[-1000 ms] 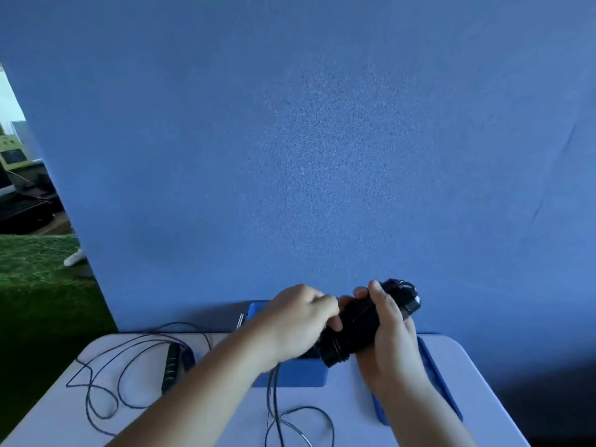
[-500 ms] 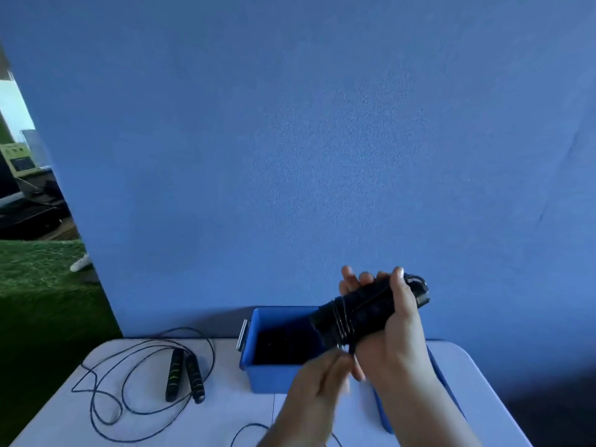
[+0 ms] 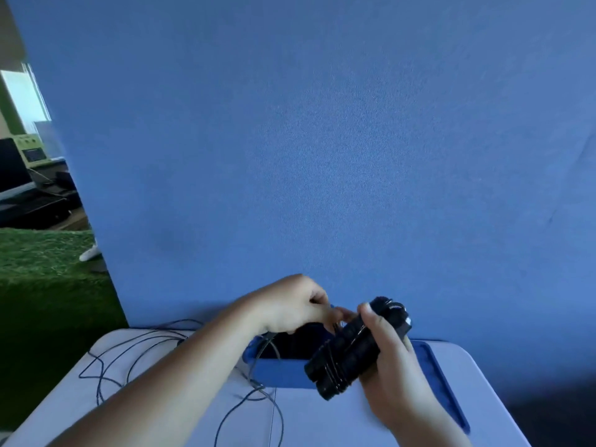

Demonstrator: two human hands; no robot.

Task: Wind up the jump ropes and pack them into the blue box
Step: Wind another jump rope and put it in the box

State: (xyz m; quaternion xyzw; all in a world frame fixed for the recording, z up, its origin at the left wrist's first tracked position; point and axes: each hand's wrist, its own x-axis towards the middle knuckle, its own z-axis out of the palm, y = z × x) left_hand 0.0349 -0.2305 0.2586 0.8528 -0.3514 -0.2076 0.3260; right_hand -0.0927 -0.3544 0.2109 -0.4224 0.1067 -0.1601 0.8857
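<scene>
The right hand grips the black jump rope handles, already wound with cord, just above the near wall of the blue box. The curled fingers of the left hand pinch the loose cord beside them.

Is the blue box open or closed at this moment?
Open: the blue box shows its dark inside, and its lid lies on the table beside it.

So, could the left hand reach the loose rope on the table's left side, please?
Probably yes: the loose rope lies uncovered beside that forearm, though the left hand is busy with the cord at the handles in the right hand.
</scene>
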